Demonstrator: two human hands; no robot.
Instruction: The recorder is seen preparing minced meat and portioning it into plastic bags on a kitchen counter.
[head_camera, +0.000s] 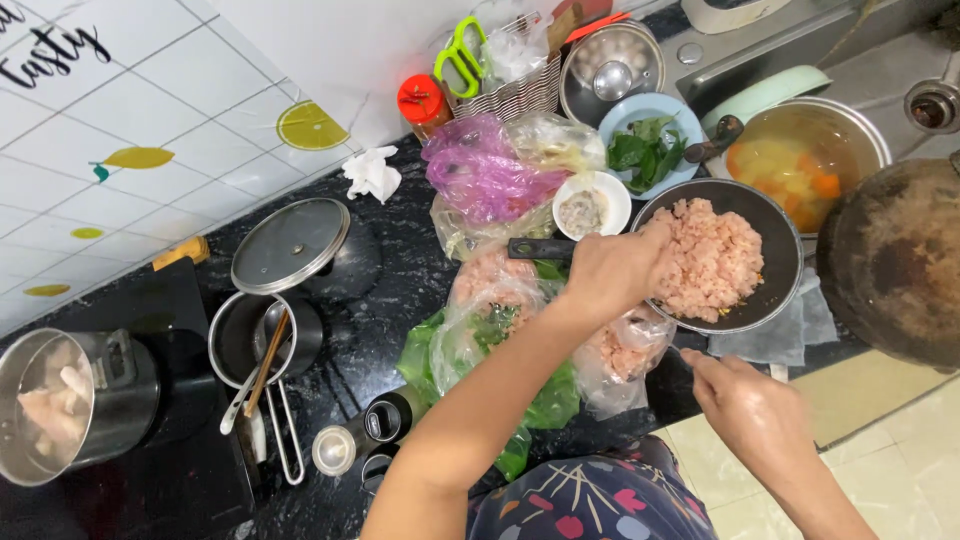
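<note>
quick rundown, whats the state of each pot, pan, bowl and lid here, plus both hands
black frying pan: holds pink minced meat
steel pot with handle: uncovered, utensils inside
glass lid: off, lying flat
steel pot of soup: uncovered, full
blue bowl: holds green leaves
left hand: on pan rim
right hand: closed, contents hidden

Your left hand (612, 268) is crowding the near-left rim of the black pan of minced meat (716, 258), so the open way in is lying over its far and right rim. Plastic bags (505, 330) are piling up against the pan's left side, along the countertop's (390, 300) front edge. Behind it, a small white bowl (583, 210), a blue plate of greens (650, 145) and a soup pot (805, 165) are closing the back. A dark round board (895, 260) is blocking the right. Your right hand (750, 405) is hanging over open floor, past the front edge. Bare counter is showing between the lidded saucepan (262, 335) and the bags.
</note>
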